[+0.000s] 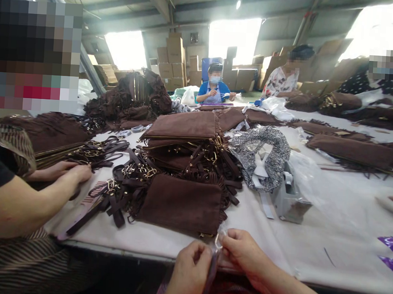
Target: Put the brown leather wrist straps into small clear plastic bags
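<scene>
At the table's near edge my left hand and my right hand are close together, both with closed fingers. Between them a pale metal clasp shows, with clear plastic film around it. My right fingers pinch this clasp. A dark strip with a plastic sheen hangs beside my left hand, whose pinched fingers hide what they hold. Just beyond lies a brown fringed zip pouch. Behind it rises a stack of similar pouches, with brown straps and gold clasps heaped to the left.
A co-worker's arm reaches in from the left. Right of the stack are a black-and-white knitted fabric roll and a grey tape dispenser. Several people sit across the white table. Purple pieces lie at the right edge.
</scene>
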The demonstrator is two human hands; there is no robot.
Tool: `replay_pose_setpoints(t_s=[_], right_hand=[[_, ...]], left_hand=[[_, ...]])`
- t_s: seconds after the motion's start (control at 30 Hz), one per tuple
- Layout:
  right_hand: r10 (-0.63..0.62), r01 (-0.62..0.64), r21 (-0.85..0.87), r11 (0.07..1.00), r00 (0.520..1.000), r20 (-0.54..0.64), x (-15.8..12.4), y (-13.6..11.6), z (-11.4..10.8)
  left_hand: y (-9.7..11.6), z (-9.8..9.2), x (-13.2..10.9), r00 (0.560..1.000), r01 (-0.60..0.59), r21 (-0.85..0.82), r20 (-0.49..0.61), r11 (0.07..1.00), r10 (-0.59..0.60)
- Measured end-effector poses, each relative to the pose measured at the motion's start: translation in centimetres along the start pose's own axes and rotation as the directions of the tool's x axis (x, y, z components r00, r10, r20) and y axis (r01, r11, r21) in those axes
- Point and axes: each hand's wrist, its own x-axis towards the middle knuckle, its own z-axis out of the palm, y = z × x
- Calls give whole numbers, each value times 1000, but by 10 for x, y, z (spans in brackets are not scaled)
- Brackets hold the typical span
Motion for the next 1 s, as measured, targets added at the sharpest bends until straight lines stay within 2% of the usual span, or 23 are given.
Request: replay_pose_setpoints(t_s=[0.07, 0.17, 0.27, 0.33, 0.4, 0.47, 0.53, 0.6, 0.67, 0.73, 0.8, 0.87, 0.9, 0.93, 1.0], right_hand=[[-37, 37, -10, 999, 999, 12, -1, -2, -2], [-70, 71, -13, 997, 996, 56, -5, -5, -4], [-95, 94, 8, 996, 992, 82, -8, -6, -4], [-105, 105, -2, 994, 993, 57, -8, -6, -3], [-108, 108, -26, 994, 994, 5, -7, -2, -1], [-91, 90, -21, 996, 995, -47, -5, 2, 1], [-57, 57, 1, 998, 995, -77, -2, 7, 4], [-37, 36, -3, 999, 996, -82, 0, 9, 6], [-24, 22, -23, 1000, 997, -78, 1, 10, 7], [0, -1, -19, 1000, 997, -72, 1, 8, 8], [16, -16, -8, 1000, 997, -71, 1, 7, 8], [-14, 11, -43, 999, 997, -79, 1, 8, 8], [-43, 36, -79, 996, 995, -86, 1, 9, 8], [-74, 62, -124, 990, 993, -92, 2, 10, 8], [-127, 106, -203, 973, 988, -92, 3, 13, 7]], left_hand=[[5, 0, 4, 978, 209, -184, 53, 960, -203], [9, 4, 10, 928, 371, -375, 169, 850, -331], [8, 11, 13, 920, 389, -494, 171, 778, -352], [5, 14, 13, 937, 341, -485, 108, 806, -331], [3, 14, 11, 963, 254, -357, 4, 899, -271], [3, 12, 8, 981, 157, -140, -89, 978, -171], [2, 8, 3, 990, 55, 78, -137, 995, -44], [0, 5, -2, 983, -82, 262, -137, 962, 121], [-5, 3, -6, 944, -251, 411, -95, 876, 315], [-9, 0, -10, 875, -403, 507, -32, 762, 483], [-12, -3, -12, 802, -504, 556, 15, 662, 597], [-11, -4, -13, 758, -549, 578, 40, 604, 650], [-10, -4, -12, 761, -546, 580, 40, 605, 648], [-8, -4, -11, 780, -526, 575, 34, 626, 625], [-3, -2, -7, 850, -438, 553, -3, 709, 528]])
